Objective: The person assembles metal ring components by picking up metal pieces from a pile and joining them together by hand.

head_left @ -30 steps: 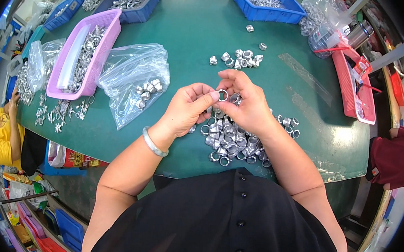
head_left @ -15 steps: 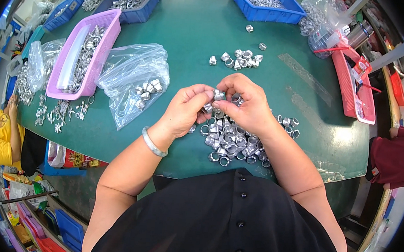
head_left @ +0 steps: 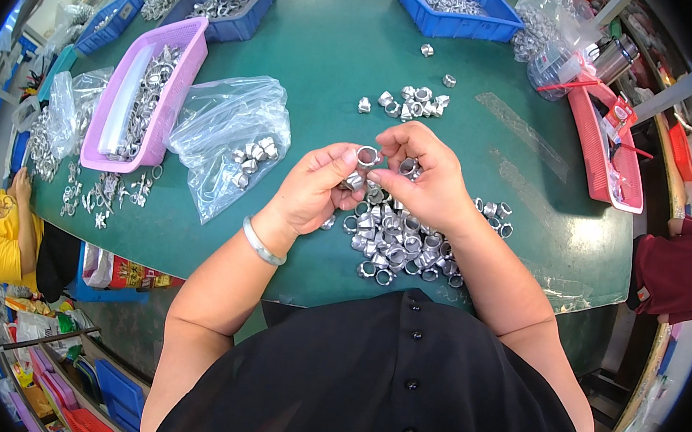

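Between the thumb and fingers of my left hand (head_left: 316, 182) is a silvery metal ring (head_left: 368, 156), its round opening facing up. Another metal piece shows lower in the same hand, under the thumb. My right hand (head_left: 424, 173) curls close by on the right, with a metal ring (head_left: 409, 168) inside its bent fingers. Its thumb tip reaches toward the left hand's ring; whether they touch I cannot tell. Below both hands lies a heap of similar rings (head_left: 397, 241), partly hidden by my right wrist. Farther off sits a loose group of rings (head_left: 413, 103).
A clear plastic bag (head_left: 226, 123) with several rings lies left, beside a pink basket (head_left: 179, 78) of metal parts. Blue bins (head_left: 461, 27) (head_left: 244, 22) stand at the back of the green table (head_left: 334, 67). At right is a red basket (head_left: 606, 161). A person in yellow (head_left: 3, 235) is at far left.
The ring in my left hand has turned so its opening shows. My right thumb and fingers have drawn slightly away from it.
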{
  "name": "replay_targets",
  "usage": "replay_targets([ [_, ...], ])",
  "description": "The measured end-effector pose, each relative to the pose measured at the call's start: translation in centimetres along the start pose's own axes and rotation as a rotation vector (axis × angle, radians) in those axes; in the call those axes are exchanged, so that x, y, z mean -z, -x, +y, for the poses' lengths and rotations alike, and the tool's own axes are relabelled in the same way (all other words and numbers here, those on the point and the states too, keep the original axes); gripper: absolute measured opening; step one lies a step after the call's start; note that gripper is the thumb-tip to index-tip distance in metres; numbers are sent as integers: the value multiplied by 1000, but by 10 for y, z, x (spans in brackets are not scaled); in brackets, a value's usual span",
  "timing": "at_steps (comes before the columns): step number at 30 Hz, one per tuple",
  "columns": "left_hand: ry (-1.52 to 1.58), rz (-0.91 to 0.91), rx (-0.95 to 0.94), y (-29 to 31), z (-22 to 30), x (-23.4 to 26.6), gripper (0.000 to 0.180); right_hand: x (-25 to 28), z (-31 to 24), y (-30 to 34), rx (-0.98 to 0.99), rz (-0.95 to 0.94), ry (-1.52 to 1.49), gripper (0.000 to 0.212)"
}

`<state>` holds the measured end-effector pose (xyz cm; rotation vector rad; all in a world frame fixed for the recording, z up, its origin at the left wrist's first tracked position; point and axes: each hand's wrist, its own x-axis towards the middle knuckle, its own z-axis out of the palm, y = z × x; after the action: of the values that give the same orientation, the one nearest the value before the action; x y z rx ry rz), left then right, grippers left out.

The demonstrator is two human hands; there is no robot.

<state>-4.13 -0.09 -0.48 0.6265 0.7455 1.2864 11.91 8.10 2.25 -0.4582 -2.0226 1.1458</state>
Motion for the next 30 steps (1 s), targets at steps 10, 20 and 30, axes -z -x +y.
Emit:
replay_targets([
  [10,106,-80,-20,-1,3,1,38,8,7,-2,-504,-26,-479,33],
  [20,125,-82,27,-1,4,2,37,10,3,-5,-646,-27,-618,17],
  [30,52,-36,98,0,2,-1,38,11,-1,-4,-648,-95,-546,11],
])
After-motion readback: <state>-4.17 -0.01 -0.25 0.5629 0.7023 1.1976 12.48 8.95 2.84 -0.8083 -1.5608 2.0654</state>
